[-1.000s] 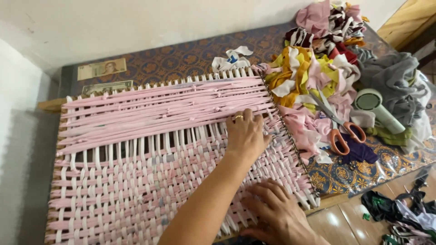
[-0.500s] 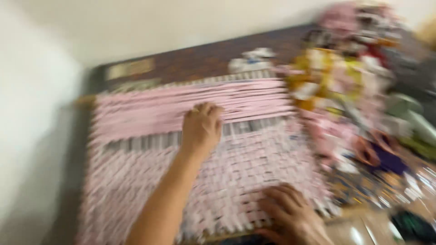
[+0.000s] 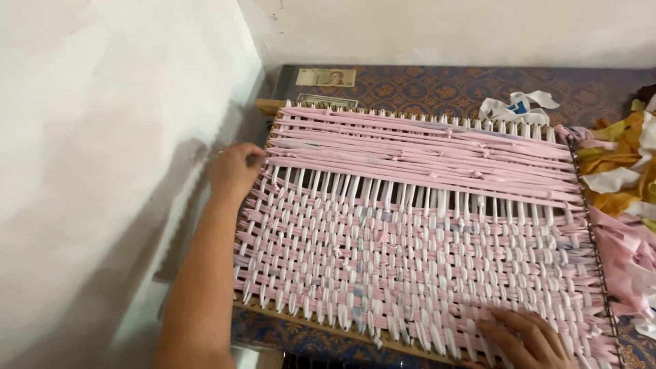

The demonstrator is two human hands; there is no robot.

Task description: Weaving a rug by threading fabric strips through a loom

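A pink-and-white fabric-strip weave (image 3: pixel 417 246) is stretched on a wooden peg loom (image 3: pixel 270 106) laid on the patterned counter (image 3: pixel 437 85). Its left edge is pinched by the left hand (image 3: pixel 236 169), while the right hand (image 3: pixel 526 338) is spread flat on the near right corner. Fabric scraps (image 3: pixel 625 164) are heaped just beside the loom.

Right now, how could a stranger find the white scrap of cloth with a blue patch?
Start at the pink woven frame. Beyond its far right corner, on the patterned cloth, lies the white scrap. Unlike the yellow and pink rags beside it, it is white with blue.
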